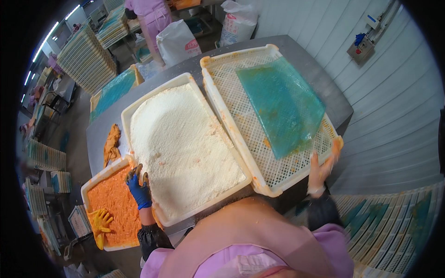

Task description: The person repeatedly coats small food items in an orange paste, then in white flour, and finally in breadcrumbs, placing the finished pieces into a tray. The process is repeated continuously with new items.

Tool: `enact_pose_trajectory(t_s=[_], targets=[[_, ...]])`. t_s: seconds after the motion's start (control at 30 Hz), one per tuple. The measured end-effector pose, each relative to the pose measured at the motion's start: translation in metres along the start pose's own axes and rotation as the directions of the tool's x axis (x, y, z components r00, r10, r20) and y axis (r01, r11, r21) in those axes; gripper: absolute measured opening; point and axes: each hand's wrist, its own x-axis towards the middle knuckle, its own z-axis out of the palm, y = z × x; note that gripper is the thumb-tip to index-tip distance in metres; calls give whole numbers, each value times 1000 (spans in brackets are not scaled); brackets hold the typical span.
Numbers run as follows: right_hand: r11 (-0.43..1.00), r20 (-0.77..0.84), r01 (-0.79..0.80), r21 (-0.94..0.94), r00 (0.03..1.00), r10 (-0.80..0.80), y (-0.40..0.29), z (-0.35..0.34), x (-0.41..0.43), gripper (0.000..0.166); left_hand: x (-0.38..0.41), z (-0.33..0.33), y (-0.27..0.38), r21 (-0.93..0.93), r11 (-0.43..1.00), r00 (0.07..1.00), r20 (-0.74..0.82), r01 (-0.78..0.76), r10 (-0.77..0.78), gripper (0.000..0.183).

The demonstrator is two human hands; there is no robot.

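My left hand [139, 189], in a blue glove with soiled fingertips, hovers with fingers apart where an orange paste-filled tub [83, 189] meets a white tray of pale crumbs [167, 221]. Nothing is in it. My right hand [321, 172], in a pale glove and blurred, is at the near right corner of a white perforated plastic tray [229, 120]; whether it grips the rim is unclear. On that tray lies a teal mesh sheet [283, 107], smeared with orange residue. The orange paste [118, 201] has a rough, wet surface.
A yellow glove [100, 224] hangs over the tub's edge. An orange-brown cloth [112, 144] lies on the metal table [314, 74]. Stacked trays [393, 226] stand at right behind me; more [87, 59] stand at far left. Beyond the table are white sacks [179, 41] and a person [153, 21].
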Motion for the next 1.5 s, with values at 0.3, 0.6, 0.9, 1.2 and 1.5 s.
enact_pose_trajectory(t_s=[0.3,0.6,0.9,1.2,1.5], targets=[[712,789,694,-105,494,-365,81,217,336,58,104,57,162,-334,888,895,204,-317,396,38],[747,902,664,19,311,-299,1,182,373,31,211,131,274,-483,683,625,307,-548,718,58],[742,693,670,6,532,-486,-68,-67,396,18,363,194,438,-570,698,113,734,-433,669,34],[816,202,508,-277,861,-467,27,-188,408,33,477,136,499,-419,346,382,-3,-840,924,16],[537,353,583,-610,806,-475,3,-213,190,17,431,30,410,215,2,-70,-325,-977,943,9]])
